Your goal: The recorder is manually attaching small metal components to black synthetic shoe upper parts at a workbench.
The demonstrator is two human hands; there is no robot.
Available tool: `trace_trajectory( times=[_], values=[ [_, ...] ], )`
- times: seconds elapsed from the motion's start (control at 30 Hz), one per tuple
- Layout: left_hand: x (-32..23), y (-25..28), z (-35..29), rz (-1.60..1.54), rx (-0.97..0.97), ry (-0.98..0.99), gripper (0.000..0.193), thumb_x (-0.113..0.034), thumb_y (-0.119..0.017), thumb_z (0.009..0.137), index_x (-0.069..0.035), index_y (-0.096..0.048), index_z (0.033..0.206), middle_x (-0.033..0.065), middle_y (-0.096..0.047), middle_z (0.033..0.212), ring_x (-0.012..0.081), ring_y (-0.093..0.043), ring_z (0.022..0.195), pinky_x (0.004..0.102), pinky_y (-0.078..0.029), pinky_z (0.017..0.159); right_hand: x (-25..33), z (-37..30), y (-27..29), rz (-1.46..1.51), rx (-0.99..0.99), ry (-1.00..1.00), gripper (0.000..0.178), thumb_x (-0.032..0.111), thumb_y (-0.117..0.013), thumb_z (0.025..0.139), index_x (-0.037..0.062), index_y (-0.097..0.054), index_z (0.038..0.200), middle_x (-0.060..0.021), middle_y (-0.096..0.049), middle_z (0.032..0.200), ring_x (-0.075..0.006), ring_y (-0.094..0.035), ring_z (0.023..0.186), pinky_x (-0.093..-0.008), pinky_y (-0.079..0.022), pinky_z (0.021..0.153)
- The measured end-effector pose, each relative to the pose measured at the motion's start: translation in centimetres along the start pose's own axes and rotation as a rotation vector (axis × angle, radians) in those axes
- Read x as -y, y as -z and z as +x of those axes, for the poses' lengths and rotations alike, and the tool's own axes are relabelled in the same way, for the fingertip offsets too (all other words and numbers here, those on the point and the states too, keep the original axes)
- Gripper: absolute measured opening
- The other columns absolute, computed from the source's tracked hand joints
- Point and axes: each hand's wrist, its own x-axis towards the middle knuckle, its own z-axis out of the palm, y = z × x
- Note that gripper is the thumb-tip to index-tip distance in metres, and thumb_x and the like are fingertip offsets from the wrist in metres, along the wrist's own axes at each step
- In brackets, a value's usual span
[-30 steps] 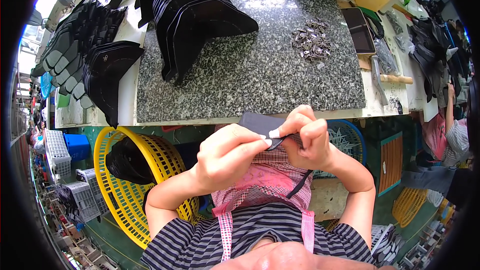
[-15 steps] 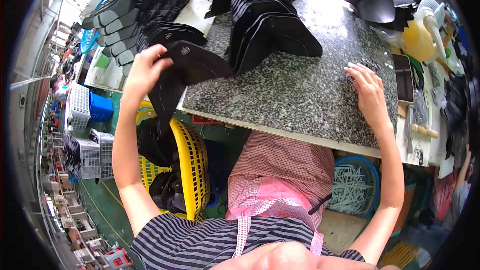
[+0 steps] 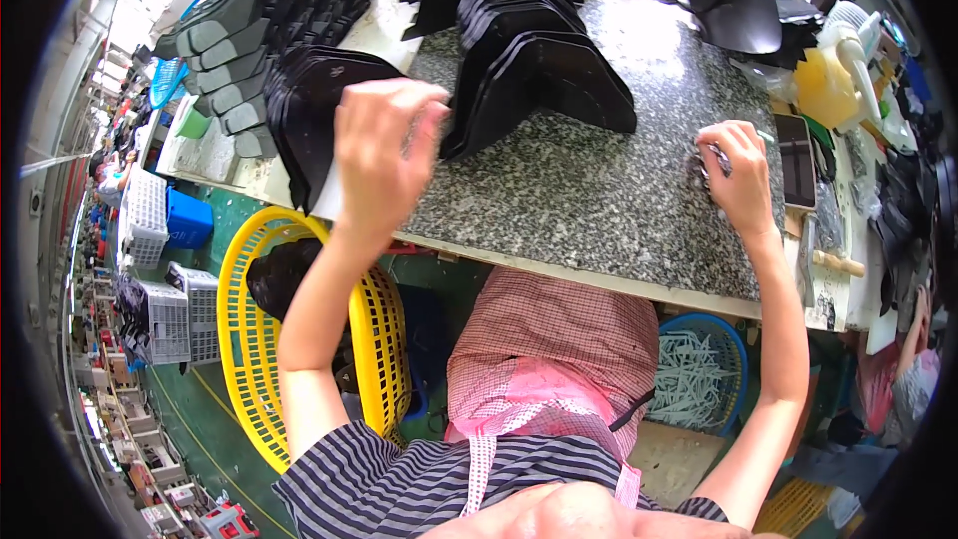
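A stack of black cut panels (image 3: pixel 544 80) stands on the granite slab (image 3: pixel 559 190) on the bench (image 3: pixel 215 155). The left hand (image 3: pixel 382 155) curls beside the stack's left edge; the right hand (image 3: pixel 740 175) curls over small metal pieces (image 3: pixel 705 172). Whether either grip pinches anything, I cannot tell.

stacked pieces (image 3: pixel 584 80): black | slab (image 3: pixel 559 190): speckled grey | basket (image 3: pixel 381 359): yellow | shirt (image 3: pixel 399 484): grey-black striped | apron (image 3: pixel 559 309): red-checked | box (image 3: pixel 188 218): blue
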Motion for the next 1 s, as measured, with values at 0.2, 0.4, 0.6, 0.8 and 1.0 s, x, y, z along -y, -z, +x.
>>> trace_trajectory(
  times=[0.2,0.4,0.6,0.8,1.0],
  values=[
    [-11.3,-4.6,-1.6,-0.913,0.319,0.493,0.028,-0.002,-0.076,0.082,-0.003,-0.066,0.108,0.0078,-0.068,0.095,0.0143,-0.067,0.086,0.0259,-0.054,0.076,7.2,-0.8,1.0,0.456,-0.036,-0.110,0.013,-0.003,-0.070,0.079,0.0037,-0.071,0.090,-0.0085,-0.070,0.085,-0.0171,-0.067,0.075,-0.0284,-0.051,0.067],
    [-14.5,-5.6,-2.7,-1.481,0.535,0.854,0.014,-0.008,-0.071,0.091,0.000,-0.067,0.101,0.0041,-0.069,0.092,0.0077,-0.065,0.085,0.0245,-0.055,0.075,10.6,-4.7,3.1,0.782,0.080,-0.247,0.016,-0.003,-0.075,0.076,0.0026,-0.071,0.090,-0.0070,-0.070,0.084,-0.0169,-0.068,0.076,-0.0290,-0.053,0.070],
    [-15.4,-4.9,-3.5,-1.441,0.639,0.847,0.012,-0.009,-0.070,0.092,0.002,-0.068,0.097,0.0040,-0.070,0.090,0.0085,-0.066,0.084,0.0234,-0.055,0.075,11.0,-6.2,3.5,1.027,0.078,-0.372,0.017,-0.004,-0.075,0.077,0.0018,-0.069,0.092,-0.0066,-0.068,0.086,-0.0143,-0.066,0.080,-0.0276,-0.053,0.075],
    [-15.2,-3.5,-3.3,-1.655,0.789,0.909,0.013,-0.010,-0.067,0.094,0.002,-0.069,0.097,0.0045,-0.071,0.090,0.0101,-0.067,0.087,0.0252,-0.056,0.080,11.3,-6.3,4.6,1.118,0.169,-0.384,0.015,-0.006,-0.074,0.077,0.0017,-0.062,0.081,-0.0065,-0.069,0.084,-0.0143,-0.065,0.080,-0.0282,-0.053,0.074],
    [-14.9,-3.0,-3.5,-1.783,0.926,0.870,0.012,-0.010,-0.068,0.093,0.001,-0.069,0.094,0.0030,-0.070,0.086,0.0075,-0.065,0.082,0.0237,-0.054,0.075,11.9,-6.3,5.3,1.014,0.135,0.032,0.023,-0.014,-0.065,0.066,0.0072,-0.058,0.073,-0.0027,-0.068,0.077,-0.0201,-0.064,0.076,-0.0300,-0.052,0.072]
  ],
)
